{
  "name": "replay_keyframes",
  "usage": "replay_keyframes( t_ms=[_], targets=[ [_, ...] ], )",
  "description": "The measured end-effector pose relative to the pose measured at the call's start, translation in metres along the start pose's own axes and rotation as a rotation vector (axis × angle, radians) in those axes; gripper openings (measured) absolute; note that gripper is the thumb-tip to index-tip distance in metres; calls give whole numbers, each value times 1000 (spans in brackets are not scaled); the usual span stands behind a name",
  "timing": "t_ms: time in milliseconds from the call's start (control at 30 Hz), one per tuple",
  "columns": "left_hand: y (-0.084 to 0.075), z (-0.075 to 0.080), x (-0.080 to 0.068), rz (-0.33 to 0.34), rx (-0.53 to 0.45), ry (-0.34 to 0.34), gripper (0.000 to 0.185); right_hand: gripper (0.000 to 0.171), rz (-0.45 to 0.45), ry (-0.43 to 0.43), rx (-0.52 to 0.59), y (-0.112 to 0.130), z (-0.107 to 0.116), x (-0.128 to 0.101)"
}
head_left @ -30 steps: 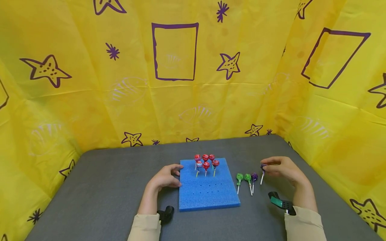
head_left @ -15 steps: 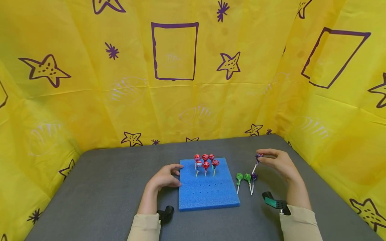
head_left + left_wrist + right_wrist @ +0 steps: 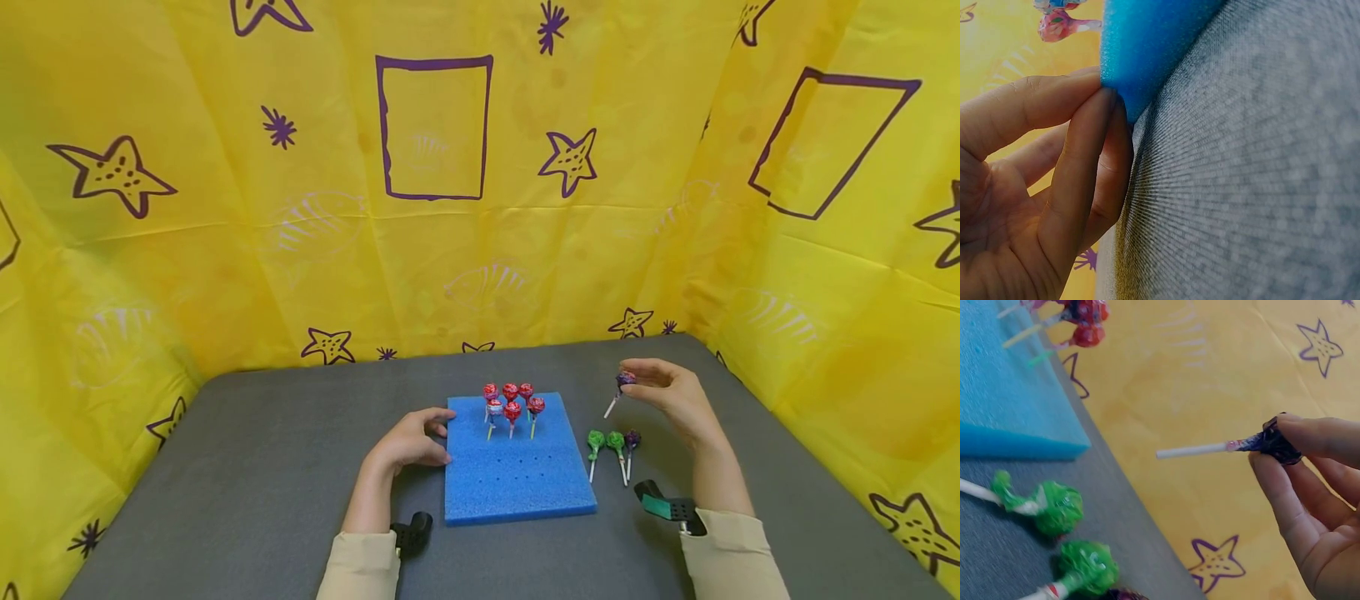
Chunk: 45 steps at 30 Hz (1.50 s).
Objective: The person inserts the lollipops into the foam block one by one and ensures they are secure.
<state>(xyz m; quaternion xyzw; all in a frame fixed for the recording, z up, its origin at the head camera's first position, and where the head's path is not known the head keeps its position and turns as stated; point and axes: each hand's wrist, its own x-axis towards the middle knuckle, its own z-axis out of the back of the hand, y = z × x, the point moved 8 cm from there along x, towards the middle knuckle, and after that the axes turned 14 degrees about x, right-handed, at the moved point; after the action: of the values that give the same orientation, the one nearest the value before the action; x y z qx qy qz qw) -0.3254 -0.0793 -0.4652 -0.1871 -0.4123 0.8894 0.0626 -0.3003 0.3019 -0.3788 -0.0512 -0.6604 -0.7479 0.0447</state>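
Note:
My left hand [image 3: 411,438] rests at the left edge of a blue foam board [image 3: 517,500], finger and thumb spread along that side. In the left wrist view its fingertips [image 3: 1094,100] touch the foam edge. Toward the back of the board several red-wrapped lollipops [image 3: 512,412] stand upright on their sticks, with rows of small holes in front of them. My right hand [image 3: 670,397] pinches a purple-wrapped lollipop [image 3: 1279,442] by its candy head, above the table. Its white stick points down and left, free at the tip.
Right of the board lie two green-wrapped lollipops [image 3: 596,439] and another purple lollipop [image 3: 633,438] on the grey table [image 3: 277,467]. A yellow curtain [image 3: 337,275] with purple drawings closes off the back and sides.
My right hand has lifted the purple lollipop and carried it left toward the board, its stick tilting more to the left. My left hand and the board have stayed put.

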Motion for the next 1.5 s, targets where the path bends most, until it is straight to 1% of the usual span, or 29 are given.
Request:
replay_keyframes(
  t_ms=[300, 567, 767, 1033, 1400, 1500],
  targets=[
    [0, 0, 0, 2, -6, 5, 65, 48, 42, 40, 95, 4, -25, 5],
    [1, 0, 0, 2, -6, 5, 65, 45, 58, 59, 128, 5, -44, 8],
    [1, 1, 1, 5, -7, 4, 65, 43, 86, 84, 147, 9, -57, 9],
    [2, 1, 1, 10, 0, 1, 66, 40, 99, 130, 218, 10, -75, 10],
    [1, 1, 1, 12, 8, 0, 66, 38, 88, 154, 201, 9, -100, 7],
    [1, 1, 1, 12, 15, 1, 66, 37, 96, 170, 179, 9, -107, 6]
  ],
)
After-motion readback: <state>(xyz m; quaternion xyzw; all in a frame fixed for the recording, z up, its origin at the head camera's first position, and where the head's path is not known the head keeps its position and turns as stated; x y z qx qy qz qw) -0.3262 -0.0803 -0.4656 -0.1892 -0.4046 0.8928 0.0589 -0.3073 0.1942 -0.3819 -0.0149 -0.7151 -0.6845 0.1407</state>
